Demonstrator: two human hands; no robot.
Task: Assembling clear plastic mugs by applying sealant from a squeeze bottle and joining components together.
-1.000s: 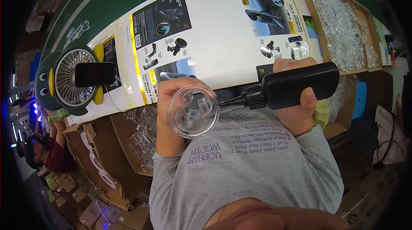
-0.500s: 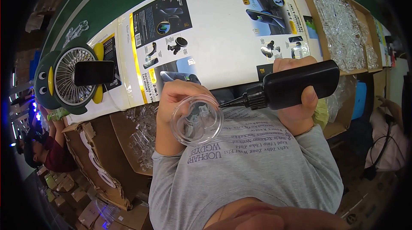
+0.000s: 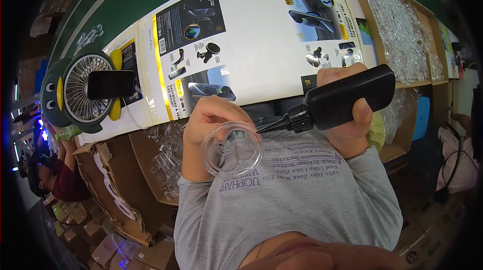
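Just off the near edge of a white cardboard surface printed with dark product pictures, both bare hands are raised in front of a grey long-sleeved shirt. The left hand has its fingers curled together behind a clear, round plastic piece with a raised rim and a lobed shape inside, pinching it from the far side; the exact finger contact is hidden. The right hand is closed around a black, flat-sided plastic bottle, thumb across the near side and fingers over the far side. The bottle lies nearly level, its ribbed black collar and tapered black nozzle aimed left. The nozzle's tip meets the clear piece's right rim in view; whether they touch, I cannot tell.

At the surface's left end sits a dark green, penguin-shaped fan with a round wire grille, a black rectangular phone-like slab overlapping the grille. By the right end, an open brown cardboard carton holds a heap of small clear plastic parts. Below the near edge, toward the left corner, another brown box holds more clear pieces. Farther left is a person in a maroon top.
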